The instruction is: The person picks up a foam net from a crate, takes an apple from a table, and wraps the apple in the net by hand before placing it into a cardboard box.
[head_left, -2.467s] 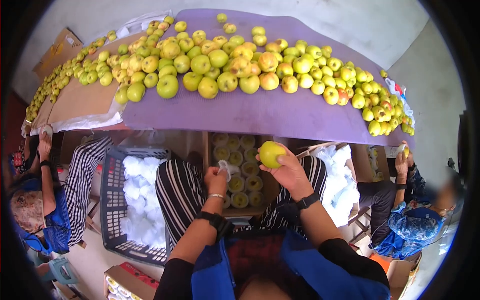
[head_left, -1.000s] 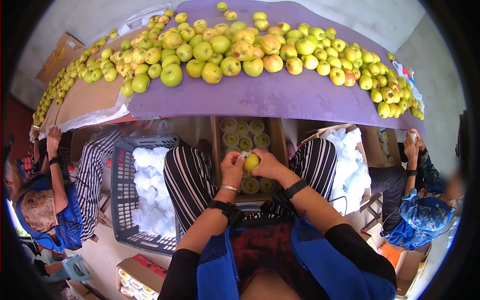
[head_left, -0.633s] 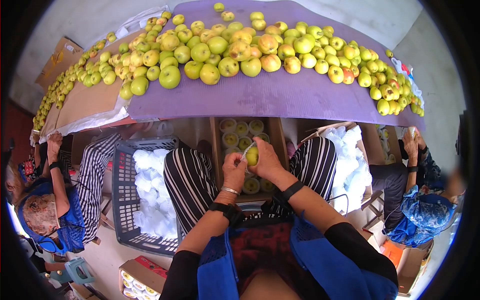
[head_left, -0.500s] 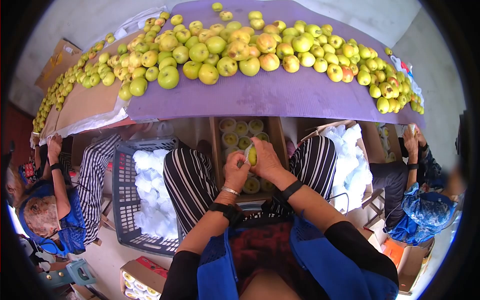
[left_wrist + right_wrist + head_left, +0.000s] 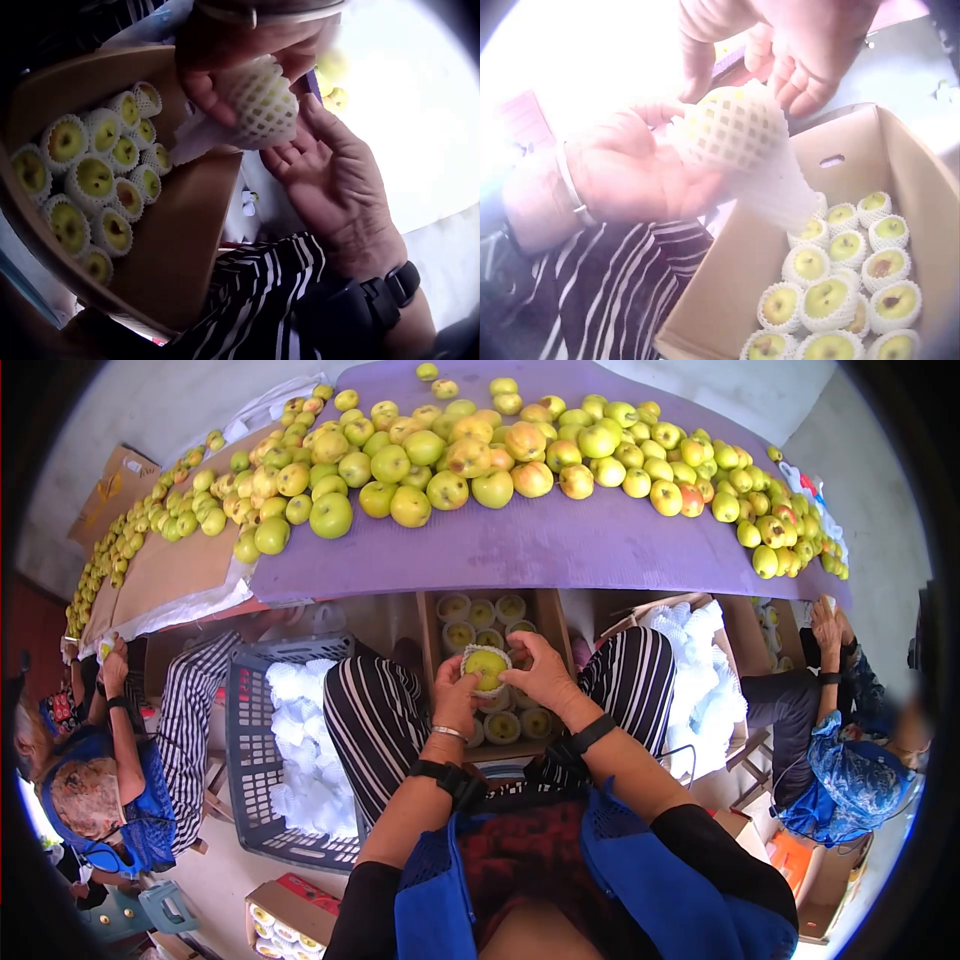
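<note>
In the head view a green-yellow apple point(image 5: 487, 666) sits in a white foam net, its top facing up. My left hand point(image 5: 455, 698) holds it, fingers and thumb around the netted side. The foam net point(image 5: 731, 135) covers the apple's body, and its loose end hangs toward the carton in the right wrist view. My right hand point(image 5: 546, 678) is at the apple's other side, thumb by the net's rim; its palm and loosely bent fingers show in the left wrist view. Below is a cardboard carton point(image 5: 855, 142) with several netted apples point(image 5: 94, 176) standing in rows.
A purple mat point(image 5: 600, 555) covers the table ahead, with many loose apples point(image 5: 470, 458) heaped along it. A grey crate point(image 5: 243, 760) of foam nets stands left, a carton of nets point(image 5: 690, 690) right. Other people work at left point(image 5: 105, 800) and right point(image 5: 845, 780).
The right hand has brought the bare apple down to the left hand's net. The apple has gone into the net and turned top up; the right hand has loosened from it.
</note>
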Motion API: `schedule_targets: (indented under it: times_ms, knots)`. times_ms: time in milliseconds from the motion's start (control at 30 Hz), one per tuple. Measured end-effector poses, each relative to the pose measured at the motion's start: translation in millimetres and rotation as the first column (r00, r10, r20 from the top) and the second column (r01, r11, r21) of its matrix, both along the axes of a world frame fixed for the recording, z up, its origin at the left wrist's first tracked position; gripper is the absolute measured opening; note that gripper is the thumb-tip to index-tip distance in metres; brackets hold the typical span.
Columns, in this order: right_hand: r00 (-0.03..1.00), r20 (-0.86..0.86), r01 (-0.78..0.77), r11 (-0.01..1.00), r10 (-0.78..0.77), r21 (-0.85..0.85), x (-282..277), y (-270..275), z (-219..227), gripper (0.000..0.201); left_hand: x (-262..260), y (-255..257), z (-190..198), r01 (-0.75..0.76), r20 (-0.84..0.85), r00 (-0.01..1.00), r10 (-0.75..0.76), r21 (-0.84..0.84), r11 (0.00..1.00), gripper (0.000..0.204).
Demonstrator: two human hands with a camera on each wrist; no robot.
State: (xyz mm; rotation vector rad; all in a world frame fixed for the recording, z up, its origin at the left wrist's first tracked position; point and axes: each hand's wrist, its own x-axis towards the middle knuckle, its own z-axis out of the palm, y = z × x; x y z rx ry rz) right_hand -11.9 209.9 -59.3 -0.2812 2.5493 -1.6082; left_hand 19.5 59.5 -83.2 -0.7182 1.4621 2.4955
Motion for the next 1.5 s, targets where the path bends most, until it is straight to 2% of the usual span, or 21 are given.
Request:
schedule_targets:
  times_ms: [33, 67, 133, 267, 367, 433, 567, 600, 667, 733, 767, 833, 867, 933, 967, 1100, 1200, 1267, 1300, 1367, 1500]
  knots:
    - [0.997, 0.064, 0.040, 0.999, -0.041, 0.015, -0.4, 1.7, -4.1, 0.043, 0.2, 0.7, 1.2, 0.005, 0.001, 1.000, -0.005, -0.001, 1.000, 0.037]
    - [0.997, 0.065, 0.046, 0.999, -0.047, 0.014, -1.6, 3.4, -10.4, 0.043, 0.5, 1.6, 2.0, 0.013, -0.022, 1.000, -0.013, -0.004, 1.000, 0.037]
    - [0.972, 0.232, 0.055, 0.989, -0.021, -0.139, -5.4, 6.4, -21.7, 0.029, 0.5, 3.9, 4.3, 0.023, -0.045, 0.999, -0.023, -0.007, 1.000, 0.037]
    - [0.973, 0.223, 0.103, 0.981, -0.065, -0.166, -5.7, 6.7, -18.4, 0.018, 1.9, 6.3, 5.6, 0.070, -0.109, 0.991, -0.075, -0.047, 0.996, 0.038]
    - [0.981, 0.189, 0.072, 0.991, -0.050, -0.112, -2.1, 5.0, -6.2, 0.014, 1.0, 5.9, 4.9, 0.063, -0.101, 0.993, -0.069, -0.054, 0.997, 0.038]
    - [0.995, 0.090, -0.038, 0.986, 0.054, -0.165, 0.5, 2.5, -10.2, 0.014, 1.2, 3.7, 2.2, 0.043, -0.078, 0.996, -0.046, -0.034, 0.998, 0.038]
    - [0.989, 0.016, -0.140, 0.971, 0.146, -0.195, -1.6, 4.5, -9.1, 0.017, 2.0, -1.5, -5.8, 0.063, -0.077, 0.996, -0.054, 0.117, 0.991, 0.042]
    - [0.977, -0.066, -0.209, 0.965, 0.200, -0.162, -1.7, 4.3, -10.4, 0.018, 2.0, -1.9, -6.6, 0.073, -0.089, 0.994, -0.057, 0.183, 0.980, 0.044]
    - [0.956, -0.148, -0.271, 0.955, 0.253, -0.123, -0.1, 3.5, -8.3, 0.020, 4.6, 1.6, -0.7, 0.092, -0.068, 0.994, -0.085, 0.114, 0.989, 0.046]
    - [0.938, 0.186, -0.164, 0.845, 0.294, -0.510, 3.7, 2.4, -4.1, 0.021, 5.2, 3.7, 3.3, 0.114, -0.044, 0.993, -0.112, 0.043, 0.993, 0.048]
    - [0.939, 0.186, -0.160, 0.844, 0.290, -0.512, 3.9, 2.6, -2.5, 0.021, 4.9, 4.2, 4.2, 0.098, -0.023, 0.995, -0.097, 0.032, 0.995, 0.048]
    - [0.972, 0.219, 0.047, 0.837, 0.088, -0.545, 2.5, 4.3, -0.5, 0.019, 4.7, 4.9, 3.1, 0.086, -0.001, 0.996, -0.086, 0.019, 0.996, 0.048]
    - [0.972, 0.219, 0.050, 0.837, 0.084, -0.546, -0.1, 6.6, -6.5, 0.019, 4.6, 4.2, 0.1, 0.053, -0.019, 0.998, -0.051, 0.084, 0.995, 0.047]
    - [0.933, 0.200, 0.350, 0.885, -0.300, -0.308, -6.6, 11.3, -18.1, 0.016, 4.4, 1.6, -4.3, 0.025, -0.035, 0.999, -0.020, 0.148, 0.989, 0.046]
    - [0.910, 0.255, 0.395, 0.869, -0.326, -0.297, -8.4, 14.0, -18.0, 0.018, 3.8, 0.1, -5.6, 0.016, -0.052, 0.999, -0.006, 0.192, 0.981, 0.045]
    - [0.886, 0.368, 0.400, 0.865, -0.281, -0.303, -8.1, 14.5, -17.1, 0.020, 3.4, 0.2, -2.9, 0.014, -0.083, 0.997, 0.009, 0.277, 0.961, 0.045]
    - [0.857, 0.464, 0.385, 0.877, -0.225, -0.286, -9.1, 15.5, -17.5, 0.025, 4.3, 0.5, -7.0, 0.006, -0.079, 0.997, 0.015, 0.260, 0.965, 0.046]
    - [0.818, 0.566, 0.366, 0.853, -0.104, -0.373, -7.3, 17.7, -5.4, 0.020, 3.7, 0.6, -7.3, 0.022, -0.098, 0.995, 0.002, 0.247, 0.969, 0.046]
    - [0.818, 0.566, 0.366, 0.853, -0.104, -0.372, -7.5, 17.8, -6.8, 0.020, 3.6, 0.6, -7.5, 0.035, -0.115, 0.993, -0.008, 0.233, 0.972, 0.046]
    - [0.924, 0.373, 0.297, 0.781, -0.089, -0.549, -8.9, 16.2, -8.6, 0.015, 2.6, 0.7, -8.7, 0.044, -0.127, 0.992, -0.015, 0.233, 0.972, 0.045]
    - [0.938, 0.333, 0.303, 0.684, -0.092, -0.663, -9.7, 12.6, -2.4, 0.012, 2.7, 2.1, -7.4, 0.046, -0.133, 0.991, -0.016, 0.229, 0.972, 0.044]
